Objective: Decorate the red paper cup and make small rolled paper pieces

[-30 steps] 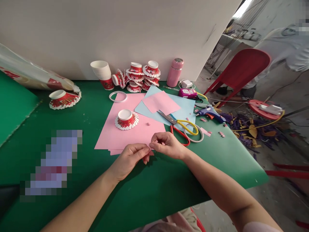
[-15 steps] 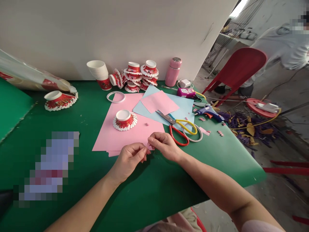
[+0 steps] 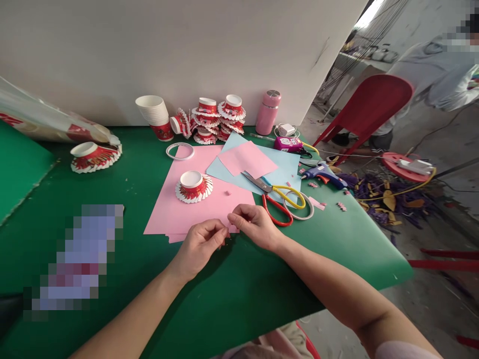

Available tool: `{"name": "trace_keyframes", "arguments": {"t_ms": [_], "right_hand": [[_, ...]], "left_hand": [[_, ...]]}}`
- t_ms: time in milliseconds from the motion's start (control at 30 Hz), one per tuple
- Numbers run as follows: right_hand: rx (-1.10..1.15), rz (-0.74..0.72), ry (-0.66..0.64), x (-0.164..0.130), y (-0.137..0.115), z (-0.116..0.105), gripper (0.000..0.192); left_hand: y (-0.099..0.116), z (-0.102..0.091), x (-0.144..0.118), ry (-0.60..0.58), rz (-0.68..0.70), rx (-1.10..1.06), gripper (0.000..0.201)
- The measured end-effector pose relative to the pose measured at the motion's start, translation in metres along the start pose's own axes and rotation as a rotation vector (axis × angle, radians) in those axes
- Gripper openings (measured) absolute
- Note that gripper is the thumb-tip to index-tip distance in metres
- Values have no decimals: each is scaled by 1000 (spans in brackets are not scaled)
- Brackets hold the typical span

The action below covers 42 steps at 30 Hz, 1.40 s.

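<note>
Over the near edge of the pink paper sheets (image 3: pixel 164 209), my left hand (image 3: pixel 202 244) and my right hand (image 3: pixel 256 227) meet, their fingertips pinched together. Between them is a small piece of pink paper, mostly hidden by the fingers. Beyond the hands, a red paper cup with a fringed, fanned-out rim (image 3: pixel 192 187) stands upside down on the pink sheets. A tiny pink roll (image 3: pixel 228 193) lies to its right. Close to my right hand lie scissors (image 3: pixel 277 192) with one yellow and one red handle, partly over a roll of tape (image 3: pixel 309 208).
Stacked cups (image 3: pixel 155 117), several fringed cups (image 3: pixel 207 119) and a pink bottle (image 3: pixel 268 112) line the wall. A hot glue gun (image 3: pixel 325 174) and small pink rolls lie on the right. Another fringed cup (image 3: pixel 93 157) is at left. A person stands behind a red chair (image 3: pixel 377 109).
Both hands stay close together, with my fingertips shifting slightly at the pinch. The things on the table have not moved.
</note>
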State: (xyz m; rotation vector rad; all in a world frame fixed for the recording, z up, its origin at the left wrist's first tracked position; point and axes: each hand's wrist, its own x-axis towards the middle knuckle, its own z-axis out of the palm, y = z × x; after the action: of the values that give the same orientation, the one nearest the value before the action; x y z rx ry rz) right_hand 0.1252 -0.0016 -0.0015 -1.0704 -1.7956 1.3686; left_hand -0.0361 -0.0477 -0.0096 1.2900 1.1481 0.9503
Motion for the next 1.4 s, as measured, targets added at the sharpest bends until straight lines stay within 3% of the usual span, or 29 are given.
{"name": "trace_keyframes", "arguments": {"t_ms": [167,367,600,733,800,900,967,1067,1200,1400], "right_hand": [[119,3,187,6,6,-8,35],[-43,-65,-30,-3,-10,-4,29],[-93,-104,47,-4,-8,5,30],[-119,-134,235,5,-4,-18,33],[-267,-88,353,6,-2,-39,26],[-621,92,407,-3,3,-71,23],[-885,175,368,-14,8,-87,29],[-1072,198,254,-25,12,-95,36],[-1147,270,150,-23,11,-91,40],[-1101,356,127,-10,-1,-99,41]], "left_hand": [[4,1,-1,-54,-5,83,28],[-1,1,0,25,27,104,28],[-4,1,1,122,86,139,22],[-4,3,3,172,103,150,22],[-3,3,4,222,93,126,24],[-2,3,6,287,71,42,27],[0,2,9,318,50,-19,28],[3,4,20,370,40,-80,28],[10,16,45,401,114,-91,27],[1,36,69,438,170,-36,21]]}}
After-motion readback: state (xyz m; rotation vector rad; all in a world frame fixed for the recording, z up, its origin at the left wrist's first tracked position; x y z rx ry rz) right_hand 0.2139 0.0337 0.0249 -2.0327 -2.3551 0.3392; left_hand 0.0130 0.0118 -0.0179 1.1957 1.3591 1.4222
